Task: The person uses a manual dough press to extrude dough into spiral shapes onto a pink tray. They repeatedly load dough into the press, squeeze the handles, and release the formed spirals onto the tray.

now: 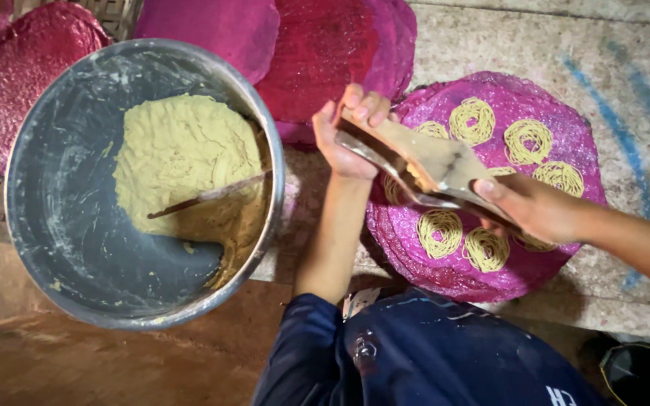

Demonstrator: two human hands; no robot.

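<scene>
Nearest, the left hand (347, 135) and right hand (532, 207) each grip an end of the press (423, 165), holding it level over the pink mat (566, 128) so dough coils (439, 231) drop onto it. Left of the mat, a basin (62, 218) keeps dough (182, 154) within reach. Spare mats (317, 53) lie beyond.

Both hands closed in grip: left (347, 135) raised, right (536, 207) lower.
</scene>
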